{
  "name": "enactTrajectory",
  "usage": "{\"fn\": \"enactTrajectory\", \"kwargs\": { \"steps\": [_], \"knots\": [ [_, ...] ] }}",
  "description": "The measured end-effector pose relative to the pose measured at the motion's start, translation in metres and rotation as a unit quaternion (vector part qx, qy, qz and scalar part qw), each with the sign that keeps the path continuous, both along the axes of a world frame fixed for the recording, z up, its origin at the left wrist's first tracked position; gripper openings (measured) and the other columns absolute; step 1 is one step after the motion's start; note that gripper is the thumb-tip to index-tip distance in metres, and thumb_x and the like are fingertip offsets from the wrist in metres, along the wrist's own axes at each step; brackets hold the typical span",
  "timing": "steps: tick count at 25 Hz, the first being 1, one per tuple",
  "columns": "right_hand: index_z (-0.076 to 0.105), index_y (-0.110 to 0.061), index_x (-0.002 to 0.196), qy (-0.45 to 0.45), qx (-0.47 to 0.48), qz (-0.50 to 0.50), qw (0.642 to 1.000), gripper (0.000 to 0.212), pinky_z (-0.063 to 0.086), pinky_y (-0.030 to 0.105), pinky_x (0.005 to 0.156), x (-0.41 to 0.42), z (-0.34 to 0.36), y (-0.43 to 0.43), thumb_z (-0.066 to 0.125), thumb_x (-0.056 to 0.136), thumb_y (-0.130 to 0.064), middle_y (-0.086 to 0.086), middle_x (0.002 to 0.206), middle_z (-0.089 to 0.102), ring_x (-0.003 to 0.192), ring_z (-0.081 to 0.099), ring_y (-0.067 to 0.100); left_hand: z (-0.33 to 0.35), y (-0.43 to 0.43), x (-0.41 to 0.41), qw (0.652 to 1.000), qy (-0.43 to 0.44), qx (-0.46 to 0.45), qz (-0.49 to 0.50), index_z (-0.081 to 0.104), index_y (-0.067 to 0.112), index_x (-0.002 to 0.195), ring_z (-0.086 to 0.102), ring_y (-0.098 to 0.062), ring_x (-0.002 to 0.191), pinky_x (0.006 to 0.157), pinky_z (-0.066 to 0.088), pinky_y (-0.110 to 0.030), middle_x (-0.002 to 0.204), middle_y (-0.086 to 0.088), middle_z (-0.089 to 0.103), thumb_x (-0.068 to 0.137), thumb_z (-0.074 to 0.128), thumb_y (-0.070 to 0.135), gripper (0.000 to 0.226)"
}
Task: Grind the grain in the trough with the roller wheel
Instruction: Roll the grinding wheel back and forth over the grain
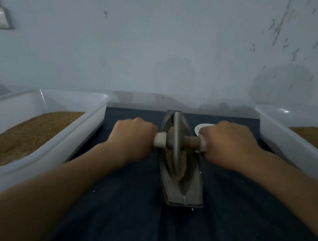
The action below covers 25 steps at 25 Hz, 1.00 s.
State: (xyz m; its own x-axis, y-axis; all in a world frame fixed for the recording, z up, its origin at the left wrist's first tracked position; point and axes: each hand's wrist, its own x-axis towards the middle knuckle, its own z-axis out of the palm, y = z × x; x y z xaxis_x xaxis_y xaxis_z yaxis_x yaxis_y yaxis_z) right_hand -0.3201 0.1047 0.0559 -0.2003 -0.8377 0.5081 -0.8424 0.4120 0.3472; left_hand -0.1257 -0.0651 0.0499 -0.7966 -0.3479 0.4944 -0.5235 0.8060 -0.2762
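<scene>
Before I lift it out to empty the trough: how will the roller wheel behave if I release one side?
Likely heavy for its size: the roller wheel looks like solid metal. It stands on a narrow rim in the trough, held by left hand and right hand, so it would probably tip.

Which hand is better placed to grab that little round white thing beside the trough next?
Right. The right hand holds the grey metal roller wheel's axle just beside the small round white object; the left hand would have to cross the grey metal trough.
</scene>
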Motion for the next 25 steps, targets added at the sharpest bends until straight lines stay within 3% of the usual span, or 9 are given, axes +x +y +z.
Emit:
{"fn": "enactTrajectory", "kwargs": {
  "steps": [3,5,7,11,14,16,18,22,25],
  "knots": [
    [0.032,-0.035,0.052,0.056,-0.053,0.03,0.997,0.028,0.002,0.012,0.046,0.005,-0.001,0.015,0.054,0.05,-0.054,-0.018,0.05,0.011,0.04,0.006,-0.001,0.002,0.005,0.013,0.996,0.029,-0.071,-0.039,0.033,0.037,0.061,0.002,-0.001,0.044,0.046,0.004,-0.014,0.053,0.015,0.009,0.051,0.071,0.046,0.04],
    [0.041,-0.034,0.057,0.001,0.007,-0.006,1.0,0.026,0.016,0.017,0.043,0.001,0.001,-0.006,0.061,0.062,-0.049,-0.015,0.051,0.032,0.041,0.028,0.004,-0.005,-0.005,-0.003,1.0,-0.004,-0.015,0.01,0.047,0.033,0.066,0.026,-0.008,0.042,0.043,0.02,-0.02,0.055,0.013,0.032,0.066,0.07,0.041,0.025],
    [0.055,-0.031,0.071,-0.077,0.029,-0.046,0.996,0.019,0.032,0.024,0.048,-0.006,0.013,-0.039,0.065,0.081,-0.045,-0.007,0.067,0.052,0.056,0.048,0.013,0.006,-0.02,-0.034,0.992,-0.038,0.093,0.073,0.063,0.028,0.088,0.056,-0.02,0.065,0.057,0.04,-0.032,0.078,0.004,0.059,0.084,0.061,0.034,0.007],
    [0.057,-0.032,0.08,-0.135,0.081,-0.055,0.986,0.017,0.039,0.028,0.054,-0.019,0.014,-0.042,0.064,0.087,-0.045,-0.005,0.078,0.061,0.064,0.054,0.016,0.026,-0.016,-0.044,0.992,-0.069,0.079,0.066,0.067,0.025,0.099,0.061,-0.024,0.077,0.062,0.045,-0.035,0.088,0.001,0.062,0.087,0.062,0.031,0.014],
    [0.035,-0.033,0.059,0.039,-0.008,0.006,0.999,0.035,0.01,0.016,0.041,-0.005,-0.003,0.004,0.066,0.059,-0.05,-0.014,0.05,0.024,0.04,0.018,0.001,0.005,-0.003,-0.001,0.999,-0.038,0.028,-0.015,0.057,0.037,0.079,0.041,-0.012,0.052,0.046,0.026,-0.026,0.064,0.013,0.043,0.072,0.066,0.041,0.013],
    [0.027,-0.033,0.057,0.073,-0.035,0.018,0.997,0.041,-0.001,0.012,0.044,-0.003,0.001,0.012,0.062,0.049,-0.054,-0.015,0.05,0.008,0.041,0.001,-0.001,-0.002,-0.001,0.011,0.999,-0.011,-0.029,-0.042,0.042,0.038,0.065,0.016,-0.004,0.042,0.044,0.009,-0.018,0.053,0.015,0.023,0.058,0.066,0.045,0.026],
    [0.035,-0.031,0.059,0.034,0.002,-0.005,0.999,0.038,0.01,0.016,0.043,-0.004,-0.003,-0.001,0.068,0.063,-0.049,-0.014,0.051,0.023,0.041,0.018,0.002,-0.005,-0.007,-0.004,0.999,0.005,-0.046,-0.006,0.04,0.036,0.066,0.016,-0.007,0.042,0.044,0.01,-0.019,0.054,0.014,0.024,0.065,0.067,0.042,0.028],
    [0.06,-0.026,0.089,-0.05,0.008,-0.056,0.997,0.016,0.031,0.028,0.054,-0.003,0.022,-0.054,0.067,0.089,-0.04,-0.001,0.08,0.055,0.07,0.052,0.021,-0.004,-0.022,-0.042,0.99,0.056,0.082,0.096,0.051,0.024,0.084,0.051,-0.021,0.065,0.058,0.036,-0.033,0.079,0.0,0.059,0.091,0.057,0.032,0.013],
    [0.051,-0.03,0.079,-0.037,0.026,-0.014,0.999,0.019,0.032,0.027,0.051,-0.007,0.011,-0.028,0.068,0.084,-0.036,-0.006,0.075,0.058,0.062,0.054,0.017,-0.006,-0.018,-0.019,0.998,0.047,0.01,0.034,0.044,0.027,0.079,0.032,-0.015,0.05,0.048,0.024,-0.028,0.063,0.007,0.042,0.087,0.06,0.038,0.021]
  ]
}}
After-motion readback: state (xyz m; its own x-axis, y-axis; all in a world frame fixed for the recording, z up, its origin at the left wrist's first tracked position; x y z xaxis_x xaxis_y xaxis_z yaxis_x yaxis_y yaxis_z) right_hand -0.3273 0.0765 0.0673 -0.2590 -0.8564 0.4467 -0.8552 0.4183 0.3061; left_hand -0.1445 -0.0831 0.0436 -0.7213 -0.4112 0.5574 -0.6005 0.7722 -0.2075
